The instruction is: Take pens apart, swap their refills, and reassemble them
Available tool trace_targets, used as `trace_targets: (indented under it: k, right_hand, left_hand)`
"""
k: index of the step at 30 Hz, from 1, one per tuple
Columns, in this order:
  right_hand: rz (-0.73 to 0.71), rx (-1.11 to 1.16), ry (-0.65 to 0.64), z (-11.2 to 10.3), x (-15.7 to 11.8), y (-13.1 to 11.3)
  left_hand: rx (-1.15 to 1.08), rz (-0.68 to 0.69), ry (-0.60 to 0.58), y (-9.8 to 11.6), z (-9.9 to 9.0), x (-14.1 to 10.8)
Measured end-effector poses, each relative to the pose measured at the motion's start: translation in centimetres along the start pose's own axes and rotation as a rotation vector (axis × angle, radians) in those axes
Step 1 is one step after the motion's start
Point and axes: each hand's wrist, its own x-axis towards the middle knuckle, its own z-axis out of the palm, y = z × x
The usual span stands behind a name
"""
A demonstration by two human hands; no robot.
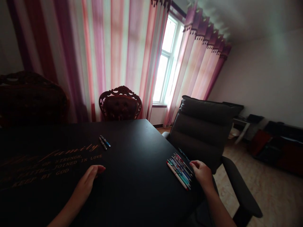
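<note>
On the black table, a group of several pens (179, 171) lies side by side near the right edge. My right hand (201, 173) is just right of this group, with its fingers closed on a dark pen (183, 154) that points up and to the left. Two pens (104, 142) lie next to each other farther back, left of the middle. My left hand (91, 176) is nearer to me than those two pens, over the table beside the printed lettering, its fingers bent and partly hidden behind the hand. No object shows in it.
A dark padded armchair (203, 123) stands against the table's right side (132, 189). Behind the far edge is a carved wooden chair (120, 105), with another at the far left (30, 97). Striped curtains (118, 47) hang beyond, beside a window.
</note>
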Motion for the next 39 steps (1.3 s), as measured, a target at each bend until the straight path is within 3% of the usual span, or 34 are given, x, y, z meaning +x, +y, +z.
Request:
trace_targets:
  k: [8, 13, 16, 18, 20, 25, 29, 34, 39]
  right_hand:
    - [-0.036, -0.096, -0.076, 1.9, 0.3, 1.8]
    - [-0.063, -0.178, -0.105, 1.7, 0.6, 3.7]
    - [-0.152, -0.233, -0.054, 2.2, 1.2, 2.8]
    - [-0.256, -0.215, -0.057, 3.5, 1.3, 0.0]
    - [-0.379, -0.146, -0.137, 5.7, 0.5, -4.6]
    - [-0.668, -0.028, -0.441, 13.7, -3.9, -17.7]
    - [-0.747, -0.068, -0.486, 20.2, -6.4, -25.4]
    - [-0.666, -0.175, -0.411, 26.4, -7.0, -31.7]
    - [-0.642, -0.177, -0.37, 29.0, -7.3, -34.6]
  left_hand:
    - [0.015, 0.011, 0.019, 0.3, 0.1, -0.2]
    - [0.1, 0.038, -0.011, 1.0, 0.7, -0.8]
    - [0.174, 0.078, -0.025, 1.6, 1.1, -1.5]
    - [0.217, 0.099, -0.039, 2.0, 1.2, -1.9]
    - [0.245, 0.113, -0.047, 2.1, 1.3, -2.1]
    - [0.239, 0.132, -0.037, 2.2, 1.2, -2.2]
    - [0.237, 0.15, -0.031, 2.2, 1.3, -2.2]
    - [0.236, 0.154, -0.011, 2.1, 1.3, -2.3]
    - [0.233, 0.143, 0.014, 1.7, 1.5, -2.2]
